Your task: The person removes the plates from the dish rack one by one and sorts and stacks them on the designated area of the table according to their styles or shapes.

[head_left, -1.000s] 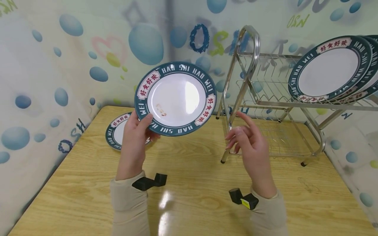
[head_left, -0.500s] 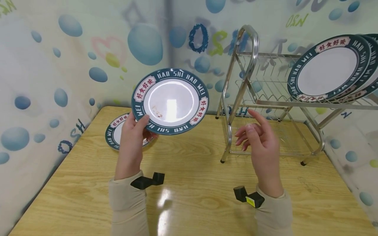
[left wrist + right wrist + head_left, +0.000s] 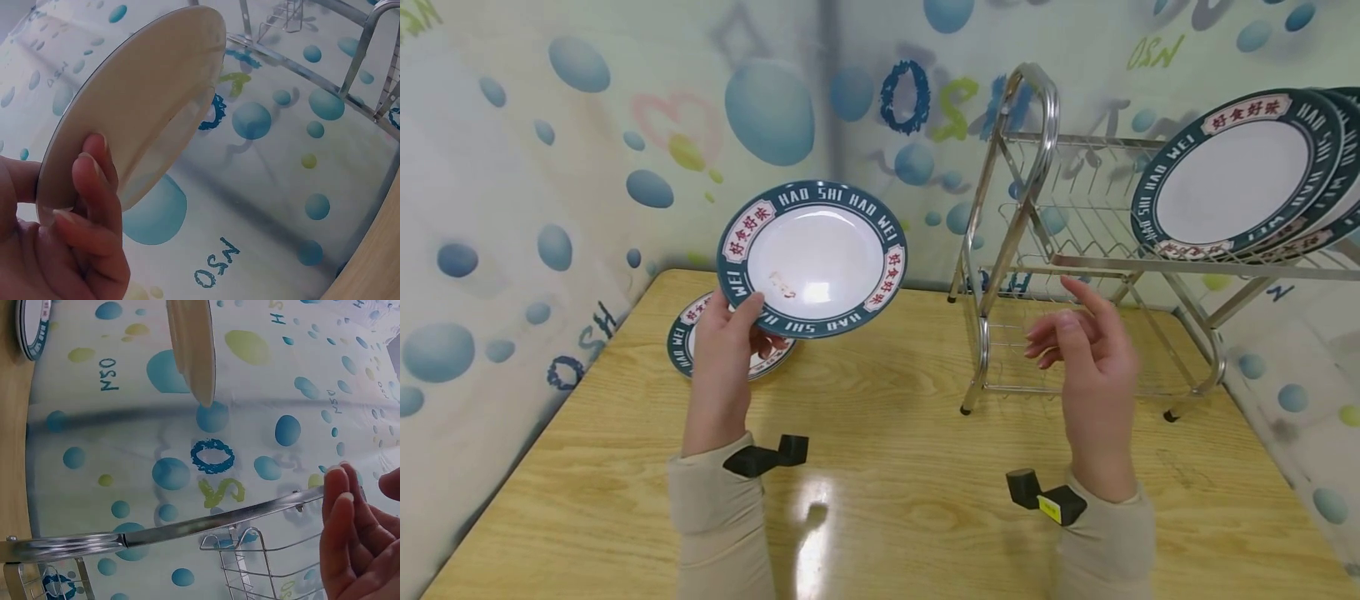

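My left hand (image 3: pixel 724 358) grips the lower left rim of a plate (image 3: pixel 820 250), thumb on the face and fingers behind. The plate is white with a dark green lettered rim, tilted toward me above the table. A reddish-brown smear marks its face near my thumb. In the left wrist view the fingers (image 3: pixel 100 206) press its plain pale back. Partly hidden behind my left hand, another such plate (image 3: pixel 681 346) lies on the table. My right hand (image 3: pixel 1093 375) hovers in front of the rack's lower tier, fingers loosely bent, holding nothing.
A two-tier metal dish rack (image 3: pixel 1045 200) stands at the right on the wooden table (image 3: pixel 880 475). Several matching plates (image 3: pixel 1232 187) lean upright in its upper tier. Behind the table hangs a patterned wall covering (image 3: pixel 880 50).
My left hand has moved the plate left and slightly down, tilting it back a little. My right hand has drawn away to the right, off the rack's near left leg.
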`<state>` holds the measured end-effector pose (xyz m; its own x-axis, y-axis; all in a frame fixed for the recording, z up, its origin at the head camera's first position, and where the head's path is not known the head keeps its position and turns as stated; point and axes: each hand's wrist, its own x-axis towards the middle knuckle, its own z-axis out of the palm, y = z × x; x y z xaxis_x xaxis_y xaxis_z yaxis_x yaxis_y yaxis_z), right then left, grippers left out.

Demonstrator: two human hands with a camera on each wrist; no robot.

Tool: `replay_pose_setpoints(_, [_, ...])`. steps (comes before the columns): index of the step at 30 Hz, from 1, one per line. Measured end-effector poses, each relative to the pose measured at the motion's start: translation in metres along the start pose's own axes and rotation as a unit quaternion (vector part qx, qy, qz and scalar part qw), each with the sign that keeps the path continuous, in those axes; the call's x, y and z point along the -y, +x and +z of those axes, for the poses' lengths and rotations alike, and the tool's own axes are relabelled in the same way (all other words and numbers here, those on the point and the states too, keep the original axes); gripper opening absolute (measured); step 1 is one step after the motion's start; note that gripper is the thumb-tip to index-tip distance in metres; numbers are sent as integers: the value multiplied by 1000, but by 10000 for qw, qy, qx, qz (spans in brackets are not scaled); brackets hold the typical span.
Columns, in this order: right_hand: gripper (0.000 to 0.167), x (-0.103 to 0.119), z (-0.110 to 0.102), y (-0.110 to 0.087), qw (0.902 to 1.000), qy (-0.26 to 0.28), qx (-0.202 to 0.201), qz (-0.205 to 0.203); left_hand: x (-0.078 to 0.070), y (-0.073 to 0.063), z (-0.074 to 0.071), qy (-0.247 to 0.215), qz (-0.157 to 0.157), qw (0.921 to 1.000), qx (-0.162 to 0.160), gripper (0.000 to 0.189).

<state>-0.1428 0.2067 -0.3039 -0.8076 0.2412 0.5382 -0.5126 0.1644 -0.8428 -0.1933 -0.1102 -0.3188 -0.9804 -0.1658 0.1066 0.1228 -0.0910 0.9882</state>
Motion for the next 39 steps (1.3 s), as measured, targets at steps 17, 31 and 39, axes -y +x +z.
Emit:
replay_pose_setpoints(17, [30,2,-31,8,9882,262,-1430,-475,6,7,-7,412,-162,9989,-118,40])
replay_pose_setpoints(31, [41,1,-62,18,9581,-1493,-2289,-855,8,7,-13,914,-255,9953,-215,40])
replay_pose_setpoints(39, [49,10,-66,22,9396,-2311,-2439,-647,14,9,-18,1251,-507,9904,-308,39])
